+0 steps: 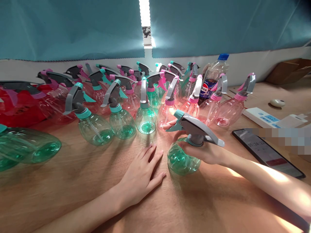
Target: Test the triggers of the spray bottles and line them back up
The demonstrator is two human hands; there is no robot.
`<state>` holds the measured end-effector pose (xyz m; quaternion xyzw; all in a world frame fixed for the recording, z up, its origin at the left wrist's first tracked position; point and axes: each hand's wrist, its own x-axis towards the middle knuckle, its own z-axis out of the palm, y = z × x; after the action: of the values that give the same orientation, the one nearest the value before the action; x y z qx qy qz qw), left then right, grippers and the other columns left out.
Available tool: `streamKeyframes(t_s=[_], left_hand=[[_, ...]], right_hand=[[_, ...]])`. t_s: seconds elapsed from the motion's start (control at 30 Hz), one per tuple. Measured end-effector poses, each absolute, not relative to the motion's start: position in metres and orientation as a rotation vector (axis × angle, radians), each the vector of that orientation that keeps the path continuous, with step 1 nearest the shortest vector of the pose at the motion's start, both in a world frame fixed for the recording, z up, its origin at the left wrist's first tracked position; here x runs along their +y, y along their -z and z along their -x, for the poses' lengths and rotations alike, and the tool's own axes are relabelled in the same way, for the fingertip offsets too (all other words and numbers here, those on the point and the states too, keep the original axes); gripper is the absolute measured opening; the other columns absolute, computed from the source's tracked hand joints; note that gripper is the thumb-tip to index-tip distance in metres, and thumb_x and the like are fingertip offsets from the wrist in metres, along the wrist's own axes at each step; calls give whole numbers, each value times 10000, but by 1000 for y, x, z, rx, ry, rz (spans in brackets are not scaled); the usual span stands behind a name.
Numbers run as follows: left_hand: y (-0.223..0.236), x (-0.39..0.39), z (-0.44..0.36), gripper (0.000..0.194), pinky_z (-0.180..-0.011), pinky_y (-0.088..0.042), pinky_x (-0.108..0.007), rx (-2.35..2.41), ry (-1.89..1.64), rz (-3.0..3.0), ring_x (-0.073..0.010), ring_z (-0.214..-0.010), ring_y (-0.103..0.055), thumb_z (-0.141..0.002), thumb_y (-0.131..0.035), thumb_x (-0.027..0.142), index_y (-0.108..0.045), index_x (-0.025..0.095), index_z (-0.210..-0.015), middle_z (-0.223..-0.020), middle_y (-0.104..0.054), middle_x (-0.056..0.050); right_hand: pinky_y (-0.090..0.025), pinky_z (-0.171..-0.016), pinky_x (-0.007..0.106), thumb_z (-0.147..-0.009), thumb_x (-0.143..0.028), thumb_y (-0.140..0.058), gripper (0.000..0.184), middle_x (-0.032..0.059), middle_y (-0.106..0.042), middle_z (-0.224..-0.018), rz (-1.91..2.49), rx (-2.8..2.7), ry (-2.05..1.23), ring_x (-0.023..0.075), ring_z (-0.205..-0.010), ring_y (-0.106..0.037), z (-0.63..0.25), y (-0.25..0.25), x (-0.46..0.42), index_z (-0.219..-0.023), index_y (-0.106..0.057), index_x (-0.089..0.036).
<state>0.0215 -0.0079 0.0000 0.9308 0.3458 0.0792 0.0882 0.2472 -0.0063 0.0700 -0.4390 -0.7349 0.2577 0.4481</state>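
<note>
Green spray bottle (183,160) in the grasp of the right hand (206,153), to the right of the left hand (143,174); base low over the tabletop (73,181), contact uncertain. Right hand: curled around the bottle's neck, just beneath the grey-and-teal head, with fingers near the trigger; pressure on the trigger impossible to tell. Left hand: palm down, fingers spread, resting on the tabletop and holding nothing.

Likely faults: slipping or tipping of the held bottle, from a grip confined to the narrow neck; accidental squeezing of the trigger, from fingers so near it; toppling of the neighbouring pink spray bottle (167,118), from a forward swing of the right hand.

Surroundings: directly beyond both hands, a close crowd of pink and green bottles, as a barrier to any forward reach; nearest beyond the left hand, a teal-collared bottle (146,121). Beyond the right hand, behind the front bottles, a cola bottle (213,76) with blue cap. Right of the right hand and near its forearm, a phone (264,150), as an obstacle to sideways movement; farther out, a white power strip (261,117) and a cardboard box (286,71). Far left of the left hand, a red bag (21,111).
</note>
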Motion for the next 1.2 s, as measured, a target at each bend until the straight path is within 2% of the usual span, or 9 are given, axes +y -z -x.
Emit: streamKeyframes(t_s=[0.57,0.83,1.0,1.1,1.2], left_hand=[[-2,-8,-23,539,-1071,-359,-537,1026,-244,-2767,-353,-1343,-373,-954,-484,461,-442,171,-1406,-1483,-388,-167],[1,-8,-22,568,-1079,-351,-531,1023,-248,-2775,-352,-1351,-359,-956,-485,463,-411,163,-1433,-1495,-368,-174],[7,-7,-19,565,-1080,-351,-525,1020,-318,-2776,-342,-1354,-355,-959,-461,486,-398,198,-1442,-1497,-371,-149],[7,-7,-20,562,-1076,-356,-527,1022,-341,-2777,-344,-1347,-364,-958,-456,493,-407,202,-1437,-1485,-390,-145],[4,-6,-21,561,-1069,-366,-524,1025,-292,-2784,-347,-1336,-380,-959,-460,482,-420,180,-1430,-1472,-406,-158]], right_hand=[[-577,-632,302,-664,-104,-506,506,41,-698,-974,1063,-1821,-645,214,-906,-667,-246,-73,-7,-1129,-610,-274],[-567,-605,283,-671,-105,-503,512,32,-698,-956,1025,-1805,-702,149,-675,-649,-247,-74,-7,-1147,-603,-264],[-567,-667,280,-684,-89,-493,537,31,-694,-945,1003,-1821,-728,149,-728,-654,-247,-72,-9,-1187,-579,-253],[-563,-708,295,-685,-102,-493,499,21,-681,-872,1001,-1834,-720,164,-765,-652,-248,-72,-10,-1154,-585,-245],[-546,-648,294,-680,-119,-497,426,-6,-626,-722,1070,-1839,-668,161,-673,-614,-248,-74,-11,-1072,-601,-250]])
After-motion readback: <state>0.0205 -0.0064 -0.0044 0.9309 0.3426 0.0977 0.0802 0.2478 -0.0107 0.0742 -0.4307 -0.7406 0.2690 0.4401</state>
